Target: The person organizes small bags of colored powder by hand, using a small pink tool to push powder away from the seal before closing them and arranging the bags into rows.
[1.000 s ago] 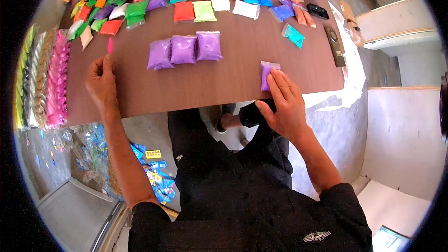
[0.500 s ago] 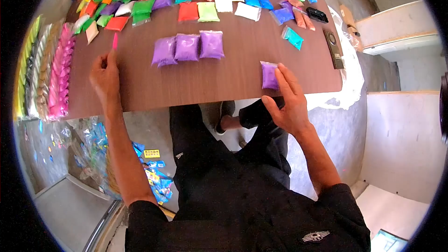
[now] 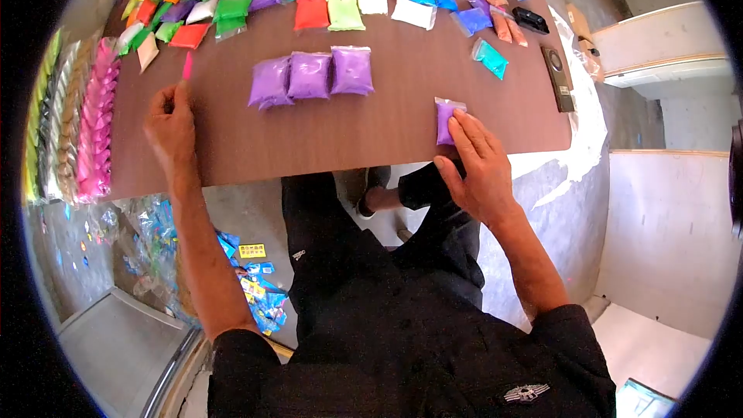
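Fingertips of my right hand (image 3: 484,174) rest on a small purple packet (image 3: 446,122) near the table's front edge; the fingers are stretched out and the thumb is apart. My left hand (image 3: 172,128) is closed at the left of the table, with a thin pink piece (image 3: 187,66) sticking up from its fingertips. Between the hands, farther back, three purple packets stand side by side: a left one (image 3: 271,83), a middle one (image 3: 309,76) and a right one (image 3: 352,70).
Many coloured packets (image 3: 312,13) cover the back of the brown table (image 3: 371,128). Strips of pink packets (image 3: 97,124) line the left edge. At the right lie a teal packet (image 3: 490,59), a dark oblong device (image 3: 557,80) and a black object (image 3: 530,20).
My right hand's fingertips have moved farther over the small purple packet. My left hand has shifted slightly left. The view has shifted a little.
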Motion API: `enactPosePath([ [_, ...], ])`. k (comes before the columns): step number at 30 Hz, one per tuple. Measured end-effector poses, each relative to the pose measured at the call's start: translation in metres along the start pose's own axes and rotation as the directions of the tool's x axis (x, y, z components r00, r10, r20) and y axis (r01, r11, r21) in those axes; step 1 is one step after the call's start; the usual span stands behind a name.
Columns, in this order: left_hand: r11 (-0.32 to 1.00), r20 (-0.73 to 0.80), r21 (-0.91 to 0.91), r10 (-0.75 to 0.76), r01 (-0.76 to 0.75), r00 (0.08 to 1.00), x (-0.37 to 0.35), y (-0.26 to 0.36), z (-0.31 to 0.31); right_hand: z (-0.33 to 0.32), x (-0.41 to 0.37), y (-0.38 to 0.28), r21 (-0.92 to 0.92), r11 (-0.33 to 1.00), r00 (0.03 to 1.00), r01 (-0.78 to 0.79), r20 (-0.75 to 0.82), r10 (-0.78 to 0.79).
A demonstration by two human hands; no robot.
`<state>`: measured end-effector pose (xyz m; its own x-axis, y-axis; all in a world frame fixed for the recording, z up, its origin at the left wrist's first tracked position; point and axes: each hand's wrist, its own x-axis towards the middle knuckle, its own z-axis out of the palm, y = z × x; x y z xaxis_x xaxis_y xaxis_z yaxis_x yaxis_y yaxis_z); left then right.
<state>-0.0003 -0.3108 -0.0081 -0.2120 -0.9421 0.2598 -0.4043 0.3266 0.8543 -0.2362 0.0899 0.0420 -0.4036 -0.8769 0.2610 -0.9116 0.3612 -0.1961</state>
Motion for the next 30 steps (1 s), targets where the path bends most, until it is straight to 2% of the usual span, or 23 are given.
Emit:
enactPosePath([
  [7, 0.999, -0.019, 0.005, 0.036, -0.036, 0.999, 0.001, 0.0, 0.001, -0.002, 0.004, -0.003, 0.005, 1.0, 1.0, -0.002, -0.018, 0.002],
  [9, 0.997, -0.04, 0.006, 0.073, -0.073, 0.997, 0.001, 0.001, 0.003, 0.003, 0.005, -0.003, 0.056, 0.996, 0.994, -0.068, -0.079, 0.073],
  [13, 0.991, -0.075, 0.023, 0.134, -0.132, 0.988, 0.0, 0.005, 0.003, 0.013, 0.003, 0.003, 0.157, 0.982, 0.973, -0.104, -0.19, 0.133],
  [17, 0.998, -0.046, -0.039, 0.05, -0.052, 0.998, 0.001, 0.002, 0.004, 0.018, 0.006, -0.011, 0.122, 0.987, 0.975, -0.105, -0.18, 0.126],
  [19, 0.997, -0.06, -0.042, 0.064, -0.067, 0.996, 0.0, 0.004, 0.005, 0.025, 0.011, -0.033, 0.152, 0.988, 0.982, 0.017, -0.188, 0.012],
  [20, 0.997, -0.064, -0.037, 0.064, -0.066, 0.996, -0.001, 0.006, 0.004, 0.028, 0.016, -0.044, 0.157, 0.987, 0.982, 0.02, -0.187, 0.01],
  [22, 0.997, -0.064, -0.046, 0.056, -0.059, 0.996, -0.002, 0.011, 0.003, 0.034, 0.029, -0.069, 0.141, 0.974, 0.971, 0.175, -0.191, -0.147],
  [30, 0.998, -0.049, -0.012, 0.064, -0.065, 0.997, -0.002, 0.016, 0.0, 0.066, 0.076, -0.131, 0.229, 0.927, 0.939, 0.297, -0.247, -0.24],
])
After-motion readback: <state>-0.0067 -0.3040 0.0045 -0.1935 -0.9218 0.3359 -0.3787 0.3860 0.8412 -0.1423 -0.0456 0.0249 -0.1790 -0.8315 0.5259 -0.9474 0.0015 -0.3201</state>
